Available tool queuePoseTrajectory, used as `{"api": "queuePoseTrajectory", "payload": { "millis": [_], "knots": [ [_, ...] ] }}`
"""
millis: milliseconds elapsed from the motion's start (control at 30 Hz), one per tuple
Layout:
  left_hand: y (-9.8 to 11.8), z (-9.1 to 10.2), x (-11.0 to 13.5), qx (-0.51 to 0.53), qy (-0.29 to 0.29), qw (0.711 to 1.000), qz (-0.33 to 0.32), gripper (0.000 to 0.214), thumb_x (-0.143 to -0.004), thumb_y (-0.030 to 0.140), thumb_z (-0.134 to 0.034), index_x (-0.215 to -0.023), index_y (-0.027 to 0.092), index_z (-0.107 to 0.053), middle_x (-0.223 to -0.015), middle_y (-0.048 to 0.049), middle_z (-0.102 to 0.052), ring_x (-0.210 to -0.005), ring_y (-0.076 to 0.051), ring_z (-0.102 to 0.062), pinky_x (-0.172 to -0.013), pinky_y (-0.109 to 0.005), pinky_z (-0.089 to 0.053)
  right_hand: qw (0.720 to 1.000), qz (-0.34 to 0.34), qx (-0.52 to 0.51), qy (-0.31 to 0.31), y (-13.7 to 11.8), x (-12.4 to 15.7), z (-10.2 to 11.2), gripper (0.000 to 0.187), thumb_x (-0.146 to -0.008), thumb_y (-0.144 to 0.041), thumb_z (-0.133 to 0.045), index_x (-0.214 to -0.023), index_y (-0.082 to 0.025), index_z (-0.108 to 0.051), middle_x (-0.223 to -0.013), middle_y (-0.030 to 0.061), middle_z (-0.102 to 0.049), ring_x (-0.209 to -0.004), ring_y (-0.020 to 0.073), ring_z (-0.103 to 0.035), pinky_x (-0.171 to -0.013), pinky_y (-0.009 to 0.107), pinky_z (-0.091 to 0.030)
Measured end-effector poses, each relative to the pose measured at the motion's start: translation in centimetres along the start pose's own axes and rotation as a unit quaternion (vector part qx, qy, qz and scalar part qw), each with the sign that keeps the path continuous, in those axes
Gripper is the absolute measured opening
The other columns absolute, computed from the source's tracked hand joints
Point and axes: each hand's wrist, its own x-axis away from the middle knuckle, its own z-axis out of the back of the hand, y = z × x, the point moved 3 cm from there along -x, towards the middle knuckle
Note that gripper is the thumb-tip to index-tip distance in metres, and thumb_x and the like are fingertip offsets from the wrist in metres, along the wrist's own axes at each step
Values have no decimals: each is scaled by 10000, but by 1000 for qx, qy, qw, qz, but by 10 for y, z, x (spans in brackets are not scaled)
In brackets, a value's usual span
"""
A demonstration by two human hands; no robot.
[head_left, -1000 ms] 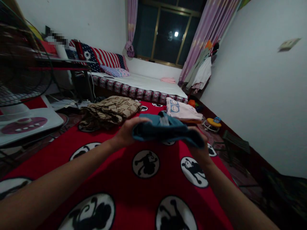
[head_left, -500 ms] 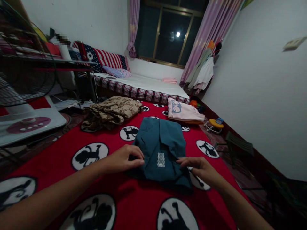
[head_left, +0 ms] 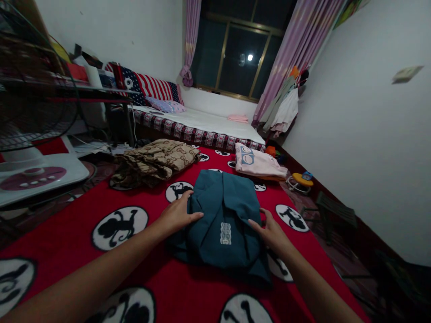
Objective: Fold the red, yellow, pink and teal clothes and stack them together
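Observation:
A folded teal garment (head_left: 210, 251) with a pale patterned patch lies in front of me on a red blanket (head_left: 188, 298). My left hand (head_left: 177, 215) is at its left edge, with the thumb resting on top and the fingers along the side. At the right edge, my right hand (head_left: 274, 231) holds the cloth in the same way, thumb above and fingers at the side. Part of the fingers of each hand is hidden by the fabric. The lower edge of the garment spreads out unevenly towards me.
A crumpled brown patterned cloth (head_left: 158, 161) lies beyond to the left, and a folded pale pink garment (head_left: 264, 166) beyond to the right. A fan (head_left: 33, 175) stands at the left. Stools (head_left: 301, 179) line the right wall, and a bed (head_left: 202, 116) is at the back.
Both hands have moved from the front part of the teal garment to its sides. My left hand has turned upward and spread its thumb from its fingers. The view has shifted slightly.

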Motion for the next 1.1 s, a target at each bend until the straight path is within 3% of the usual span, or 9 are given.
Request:
{"api": "queuePoseTrajectory", "payload": {
  "millis": [100,200,333,533,600,700,867,1000,1100],
  "knots": [
    [13,2,8,27,38,997,-55,742,-740,285,-673,-1402,163,-360,-1273,-137,-587,-1168,-281,-563,-983,-388,-440,997,-44,-62,-13,-9,-1,-6,873,-664,-514,-717,-1379,-154,-371,-1203,150,-641,-1072,267,-643,-891,389,-514],
    [39,-1,23,-3,48,991,-129,536,-785,198,-601,-1312,197,-502,-1185,-109,-597,-1110,-256,-566,-972,-384,-441,999,-23,-37,-15,-37,-4,-9,851,-720,-564,-632,-1403,-134,-361,-1403,179,-491,-1260,264,-515,-1038,377,-412],
    [78,-11,51,-49,8,982,-183,295,-817,251,-567,-1096,238,-662,-1064,-101,-590,-1041,-272,-549,-922,-422,-460,992,19,108,-58,-90,-6,-17,845,-809,-686,-462,-1432,-124,-366,-1418,198,-476,-1313,312,-456,-1076,432,-342],
    [120,-42,72,-38,-56,967,-244,312,-766,271,-613,-1058,180,-674,-1270,-147,-546,-1168,-325,-477,-1019,-482,-399,932,31,329,-147,-147,-13,-47,1040,-744,-868,-288,-1439,-98,-362,-1313,259,-555,-1219,411,-528,-962,511,-408],
    [129,-53,72,-23,-67,962,-263,435,-756,290,-627,-1173,167,-627,-1327,-149,-521,-1237,-343,-428,-1064,-506,-352,913,34,377,-149,-151,-17,-57,1065,-691,-899,-334,-1371,-86,-442,-1265,275,-582,-1173,428,-557,-917,516,-435],
    [134,-67,71,-5,-69,960,-270,596,-752,317,-637,-1310,137,-533,-1418,-167,-447,-1311,-369,-354,-1105,-543,-290,889,56,432,-140,-146,-25,-66,885,-687,-789,-541,-1230,-91,-548,-1163,250,-643,-1092,408,-610,-859,474,-471],
    [132,-80,75,38,-79,954,-286,447,-702,308,-708,-1110,128,-679,-1424,-193,-441,-1311,-376,-377,-1087,-503,-335,901,75,411,-121,-124,-40,-56,551,-691,-560,-678,-1074,-166,-636,-1123,156,-680,-1034,346,-638,-777,380,-486],
    [133,-63,66,184,-60,925,-328,127,-801,220,-643,-892,226,-732,-1052,-45,-703,-1001,-199,-625,-908,-317,-478,940,87,309,-114,-110,-43,-37,463,-669,-424,-708,-1058,-179,-661,-1048,91,-707,-943,271,-656,-728,302,-460],
    [117,-30,38,262,79,912,-306,168,-895,218,-540,-952,221,-697,-933,-12,-723,-901,-144,-652,-855,-261,-485,950,121,257,-133,-107,-35,-17,382,-681,-340,-675,-1033,-189,-679,-938,43,-722,-840,222,-654,-661,261,-433]
  ]
}}
